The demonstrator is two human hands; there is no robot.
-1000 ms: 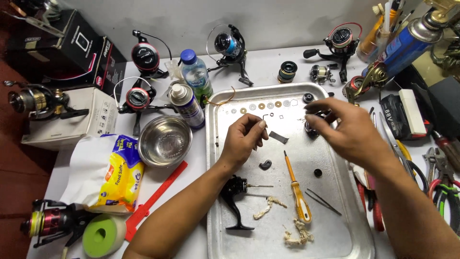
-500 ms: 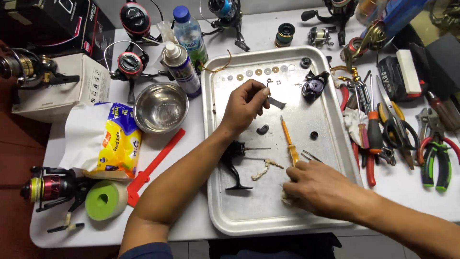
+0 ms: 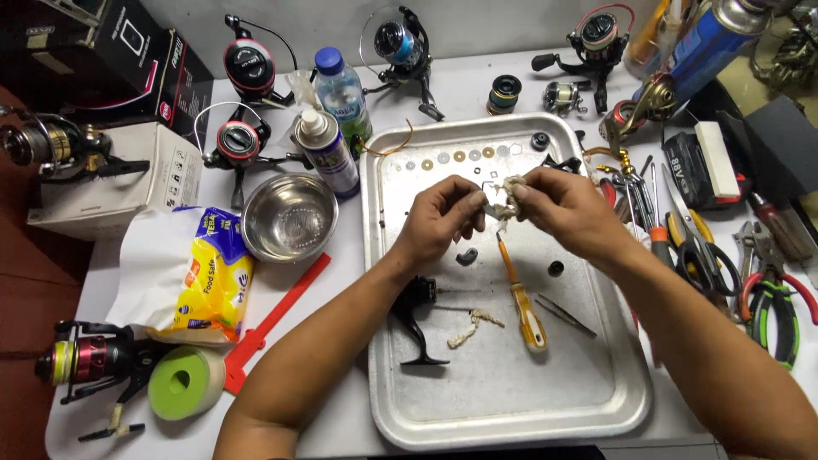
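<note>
Both hands meet above the far half of a metal tray [image 3: 596, 400]. My left hand [image 3: 439, 217] pinches a small part against a wad of dirty white cloth [image 3: 509, 198]. My right hand [image 3: 567, 209] grips that cloth from the other side. Under the hands lie a small dark curved part [image 3: 465, 256], a yellow-handled screwdriver [image 3: 521, 298], a black reel body [image 3: 415, 319], another scrap of cloth [image 3: 471, 326], tweezers [image 3: 564, 315] and a row of small washers [image 3: 452, 158].
Left of the tray stand a steel bowl [image 3: 289, 218], a spray can [image 3: 326, 152], a water bottle [image 3: 341, 89] and several fishing reels [image 3: 247, 68]. A tissue pack [image 3: 209, 277], a red strip [image 3: 277, 319] and a green tape roll [image 3: 183, 383] lie nearer. Pliers and scissors [image 3: 767, 290] crowd the right.
My right hand has come up from the tray's near edge with the cloth wad and now meets my left hand. The camera view has shifted slightly.
</note>
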